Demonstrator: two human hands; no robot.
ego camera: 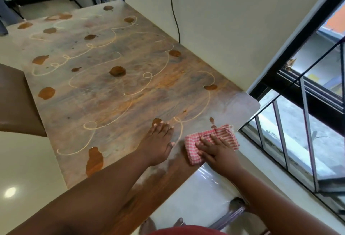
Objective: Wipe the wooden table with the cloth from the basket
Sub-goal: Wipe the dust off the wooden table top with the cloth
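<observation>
**Cloth pressed flat at the near right corner**

My right hand [214, 149] lies spread, palm down, pinning the folded checked cloth [211, 141] against the wooden table [115, 93] just inside its right edge. My left hand [158, 141] rests open beside it, likely bracing. Brown spills [117, 70] and pale squiggles cover the open run toward the far edge.

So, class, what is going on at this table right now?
A person is wiping a wooden table. The right hand presses a folded red-checked cloth flat near the table's right front corner, while the left hand rests palm-down beside it. Most of the top is not yet clean: brown puddles and thin pale squiggles cover it.
</observation>
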